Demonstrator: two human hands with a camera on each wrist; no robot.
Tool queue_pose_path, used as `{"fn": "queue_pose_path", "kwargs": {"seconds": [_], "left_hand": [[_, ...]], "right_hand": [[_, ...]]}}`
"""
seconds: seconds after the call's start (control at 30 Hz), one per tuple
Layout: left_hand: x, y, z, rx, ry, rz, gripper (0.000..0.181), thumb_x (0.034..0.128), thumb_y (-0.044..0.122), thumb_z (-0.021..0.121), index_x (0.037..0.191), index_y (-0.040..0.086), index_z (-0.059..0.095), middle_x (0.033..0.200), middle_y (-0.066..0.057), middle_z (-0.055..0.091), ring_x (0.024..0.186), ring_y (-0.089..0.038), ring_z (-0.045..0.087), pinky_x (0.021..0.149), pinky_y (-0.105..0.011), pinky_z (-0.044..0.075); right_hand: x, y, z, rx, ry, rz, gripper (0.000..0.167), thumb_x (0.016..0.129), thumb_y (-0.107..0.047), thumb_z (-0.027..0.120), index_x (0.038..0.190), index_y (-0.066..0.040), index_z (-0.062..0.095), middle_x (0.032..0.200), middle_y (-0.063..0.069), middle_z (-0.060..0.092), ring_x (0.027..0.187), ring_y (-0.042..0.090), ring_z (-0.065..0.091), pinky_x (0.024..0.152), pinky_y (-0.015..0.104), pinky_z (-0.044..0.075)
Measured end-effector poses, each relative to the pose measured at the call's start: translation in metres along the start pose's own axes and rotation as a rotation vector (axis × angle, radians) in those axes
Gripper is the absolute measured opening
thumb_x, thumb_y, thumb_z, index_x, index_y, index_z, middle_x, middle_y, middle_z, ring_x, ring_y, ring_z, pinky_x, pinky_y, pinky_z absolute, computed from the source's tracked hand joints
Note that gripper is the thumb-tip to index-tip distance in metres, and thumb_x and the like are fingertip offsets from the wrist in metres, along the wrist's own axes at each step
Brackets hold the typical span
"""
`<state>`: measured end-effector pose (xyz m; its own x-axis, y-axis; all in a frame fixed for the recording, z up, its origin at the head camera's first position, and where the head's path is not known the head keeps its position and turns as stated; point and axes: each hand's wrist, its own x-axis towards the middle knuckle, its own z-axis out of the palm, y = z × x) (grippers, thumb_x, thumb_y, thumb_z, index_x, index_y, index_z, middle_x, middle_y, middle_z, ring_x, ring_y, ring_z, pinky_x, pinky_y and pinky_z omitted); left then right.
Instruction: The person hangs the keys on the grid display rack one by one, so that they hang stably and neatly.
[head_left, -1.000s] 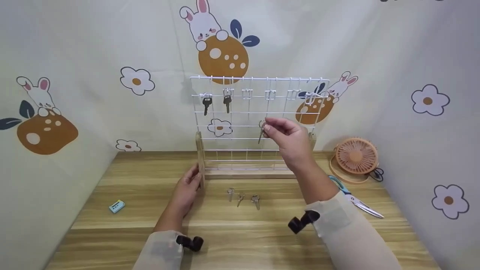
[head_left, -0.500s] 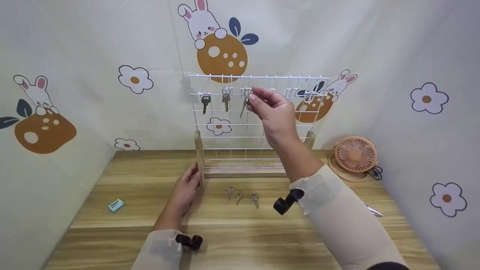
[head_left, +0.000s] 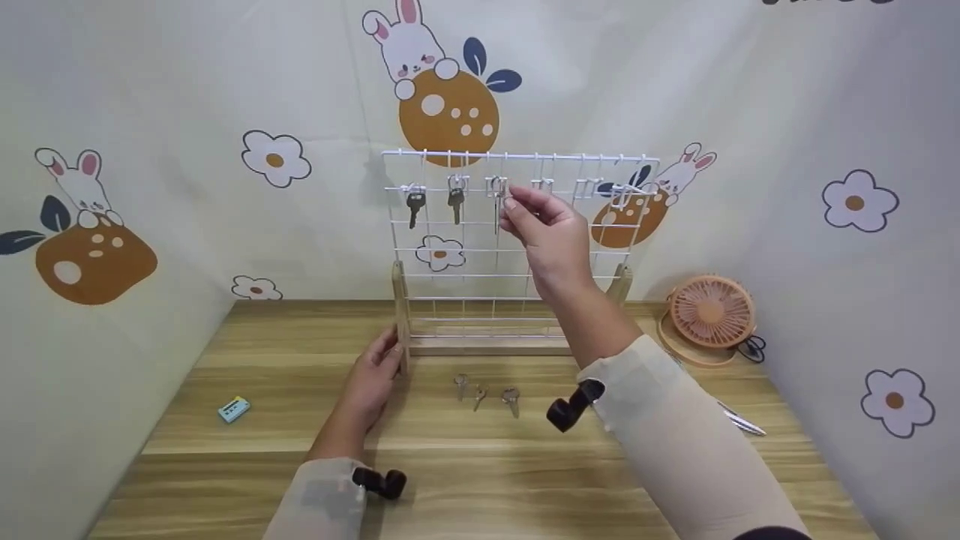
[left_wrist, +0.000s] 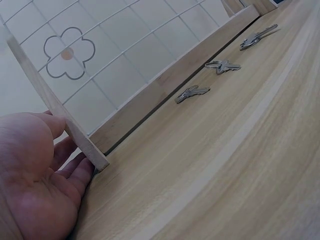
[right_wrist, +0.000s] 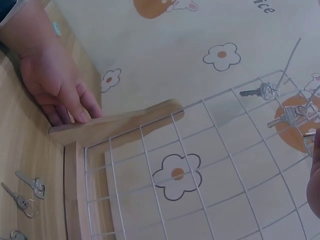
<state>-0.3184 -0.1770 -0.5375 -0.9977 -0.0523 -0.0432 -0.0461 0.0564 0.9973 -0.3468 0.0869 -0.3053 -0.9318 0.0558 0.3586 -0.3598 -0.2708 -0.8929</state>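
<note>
My right hand (head_left: pixel 553 241) is raised at the white wire rack (head_left: pixel 517 276), thumb and forefinger pinching a key (head_left: pixel 496 214) seen edge-on at the third hook from the left. Two other keys hang from the hooks to its left, one (head_left: pixel 416 208) at the far left and one (head_left: pixel 456 202) beside it. My left hand (head_left: pixel 373 381) grips the rack's left wooden foot; in the left wrist view its thumb and fingers lie around the wooden upright (left_wrist: pixel 60 110). The right wrist view shows only an edge of the right hand (right_wrist: pixel 314 182).
Three keys lie on the table before the rack: left (head_left: pixel 461 385), middle (head_left: pixel 480 397) and right (head_left: pixel 511 401). A small blue box (head_left: pixel 234 409) is at the left. An orange fan (head_left: pixel 712 311) stands at the right, with scissors (head_left: pixel 741 418) partly behind the right sleeve.
My right hand has moved up and left from the rack's middle to the third hook, carrying the key. The key now hangs nearly vertical. My left hand has stayed at the wooden foot.
</note>
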Motion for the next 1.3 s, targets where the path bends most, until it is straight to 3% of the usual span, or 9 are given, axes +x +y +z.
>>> {"fn": "queue_pose_path", "kwargs": {"seconds": [0.13,0.33,0.5,0.77,1.13,1.3], "left_hand": [[0.002,-0.001,0.002,-0.001,0.0,0.006,0.055,0.1144,0.024,0.051,0.167,0.016,0.038,0.173,-0.01,0.039,0.16,-0.029,0.039,0.131,-0.047,0.036],[0.004,-0.003,0.005,-0.007,-0.001,-0.014,0.054,0.1144,0.025,0.052,0.167,0.02,0.039,0.173,-0.008,0.039,0.159,-0.028,0.041,0.13,-0.047,0.038],[0.004,-0.003,0.005,-0.023,0.01,-0.018,0.053,0.1142,0.023,0.052,0.166,0.02,0.041,0.172,-0.007,0.041,0.158,-0.028,0.042,0.129,-0.047,0.039],[0.002,-0.003,0.002,-0.011,0.013,-0.021,0.053,0.1144,0.025,0.052,0.166,0.02,0.04,0.172,-0.008,0.042,0.157,-0.029,0.043,0.129,-0.048,0.04],[0.002,-0.003,0.002,-0.046,0.002,-0.002,0.055,0.1146,0.024,0.052,0.167,0.016,0.038,0.173,-0.011,0.038,0.16,-0.029,0.037,0.132,-0.047,0.034],[0.002,-0.003,0.001,-0.048,0.003,-0.009,0.055,0.1146,0.024,0.051,0.167,0.017,0.038,0.173,-0.01,0.038,0.16,-0.028,0.038,0.132,-0.047,0.035]], "right_hand": [[-0.009,0.01,-0.012,-0.025,0.013,0.001,0.024,0.099,-0.003,0.075,0.122,0.004,0.075,0.113,0.022,0.074,0.094,0.021,0.078,0.092,0.033,0.066],[-0.032,0.03,-0.039,-0.06,-0.02,0.054,0.02,0.1,-0.001,0.073,0.118,0.004,0.075,0.1,0.009,0.076,0.089,0.015,0.076,0.088,0.03,0.067],[-0.053,0.053,-0.063,-0.063,-0.056,0.1,0.016,0.101,0.001,0.07,0.115,0.003,0.077,0.096,0.01,0.077,0.086,0.016,0.076,0.085,0.032,0.068],[-0.076,0.094,-0.093,-0.054,-0.049,0.18,0.016,0.1,0.007,0.066,0.114,0.009,0.075,0.091,0.006,0.078,0.082,0.015,0.076,0.079,0.028,0.067],[-0.086,0.136,-0.111,-0.174,-0.113,0.321,0.026,0.097,0.001,0.074,0.119,0.014,0.072,0.093,0.002,0.079,0.084,0.015,0.075,0.079,0.027,0.067],[-0.091,0.154,-0.114,-0.265,-0.17,0.399,0.035,0.095,-0.006,0.08,0.124,0.01,0.072,0.097,0.001,0.077,0.088,0.012,0.072,0.081,0.027,0.064]]}}
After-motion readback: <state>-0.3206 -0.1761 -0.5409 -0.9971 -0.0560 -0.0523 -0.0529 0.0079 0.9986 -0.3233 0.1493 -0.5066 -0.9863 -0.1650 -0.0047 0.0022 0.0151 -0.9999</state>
